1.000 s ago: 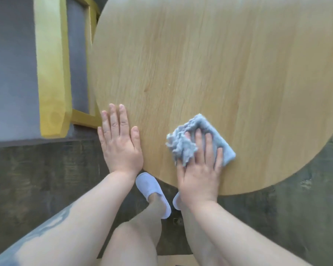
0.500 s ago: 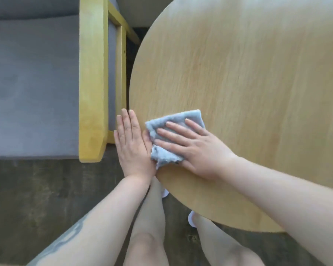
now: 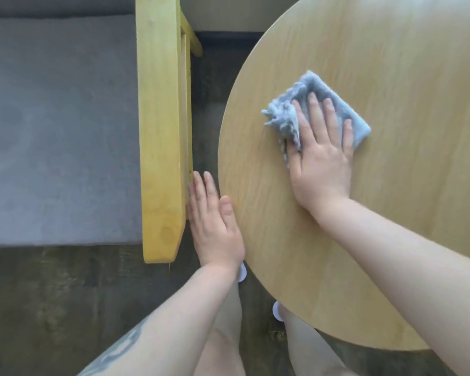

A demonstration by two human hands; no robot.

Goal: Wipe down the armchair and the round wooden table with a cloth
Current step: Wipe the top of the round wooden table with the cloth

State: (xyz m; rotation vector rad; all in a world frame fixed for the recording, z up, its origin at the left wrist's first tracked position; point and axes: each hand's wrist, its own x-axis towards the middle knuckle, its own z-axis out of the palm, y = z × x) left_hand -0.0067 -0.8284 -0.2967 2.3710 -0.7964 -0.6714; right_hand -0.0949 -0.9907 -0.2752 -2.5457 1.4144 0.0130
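Pale wood grain fills the right of the view, the round tabletop (image 3: pixel 391 213) curving from 12 o'clock round to 5 o'clock. On it, toward 1 o'clock from the middle of the view, lies the folded blue-grey cloth (image 3: pixel 307 104), flat under the right hand (image 3: pixel 320 161), whose fingers are stretched straight across the fabric and press it down onto the wood; the fluffy edge of the cloth bunches out at the hand's 10 o'clock side. Half a second ago this hand and cloth sat at the tabletop's rim, touching the other hand; now they are further in across the wood and well apart from it. The left hand (image 3: pixel 212 226) has changed too: earlier it lay flat on the rim beside the cloth, now it is off the surface in the gap between tabletop and armchair, fingers straight and together, holding nothing, thumb just at the tabletop's edge. At 9 o'clock stands the armchair (image 3: pixel 60 131), its grey seat cushion bounded by a yellow wooden armrest (image 3: pixel 159 131) that runs from 12 o'clock down toward 7 o'clock; more of the armrest and seat shows than before, the view having swung. Dark grey floor (image 3: pixel 38 308) lies below, with bits of two pale slippers (image 3: pixel 242 272) showing beneath the tabletop's rim near 6 o'clock. A blurred grey tattoo marks the left forearm. No lettering, label or brand can be read anywhere.
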